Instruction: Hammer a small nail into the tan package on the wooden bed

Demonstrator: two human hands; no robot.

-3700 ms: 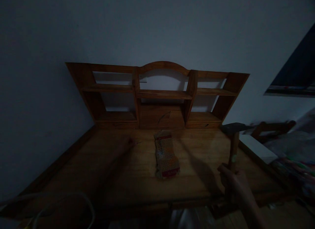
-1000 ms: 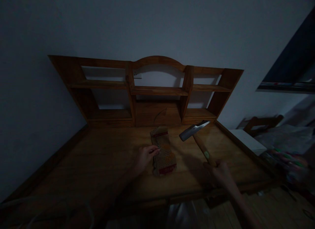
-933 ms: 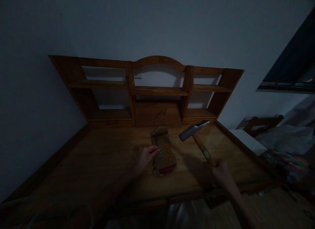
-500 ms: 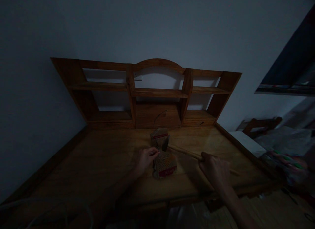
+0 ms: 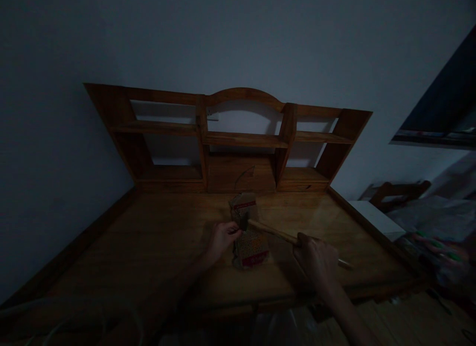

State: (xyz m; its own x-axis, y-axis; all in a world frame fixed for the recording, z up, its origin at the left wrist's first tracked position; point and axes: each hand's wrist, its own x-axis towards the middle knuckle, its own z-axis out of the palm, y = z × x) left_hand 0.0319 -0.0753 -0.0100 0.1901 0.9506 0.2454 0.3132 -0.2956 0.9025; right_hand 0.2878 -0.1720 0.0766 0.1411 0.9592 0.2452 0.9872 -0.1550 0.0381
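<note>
The scene is dim. A patterned brown packet (image 5: 251, 247) with red bands lies in the middle of a wooden desk (image 5: 156, 247). My left hand (image 5: 222, 238) pinches the packet's left edge. My right hand (image 5: 316, 259) grips the wooden handle of a hammer (image 5: 271, 230). The hammer's head rests down on the packet's upper half, just right of my left fingertips.
A wooden hutch (image 5: 238, 140) with open shelves stands at the desk's back against a pale wall. A white board (image 5: 377, 219) and a chair (image 5: 397, 192) sit right of the desk, with colourful clutter (image 5: 442, 247) beyond. A pale cable (image 5: 74, 316) loops at the lower left.
The hammer swung down from a raised position onto the packet. My left hand came to the packet's left edge and stayed there.
</note>
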